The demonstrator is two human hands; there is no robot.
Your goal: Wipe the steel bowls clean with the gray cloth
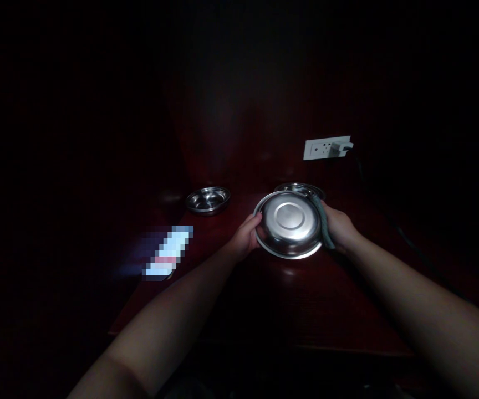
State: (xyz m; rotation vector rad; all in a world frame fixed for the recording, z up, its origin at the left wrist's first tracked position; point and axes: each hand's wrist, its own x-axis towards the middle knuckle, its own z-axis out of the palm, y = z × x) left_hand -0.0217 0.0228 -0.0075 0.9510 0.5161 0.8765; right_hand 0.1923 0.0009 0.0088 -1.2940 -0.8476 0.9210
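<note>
A shiny metal plate (pixel 291 219) is held up over the table, its underside facing me. My left hand (pixel 246 237) grips its left rim, thumb on the near face and the other fingers mostly hidden behind. At the right rim, my right hand (pixel 339 227) is closed on a grey-green cloth (pixel 324 221) that lies against the plate's edge; its fingertips are out of sight. Partly covered by the held plate, another metal dish (pixel 300 187) rests behind it. A third metal dish (pixel 208 200) sits upright on the table to the left.
The dark red table (pixel 239 310) has its front edge near me. A bright, pixelated phone-like screen (pixel 168 252) lies at the left. On the back wall is a white power socket (pixel 326 148) with a plug in it, and a dark cable (pixel 409 238) runs down at the right.
</note>
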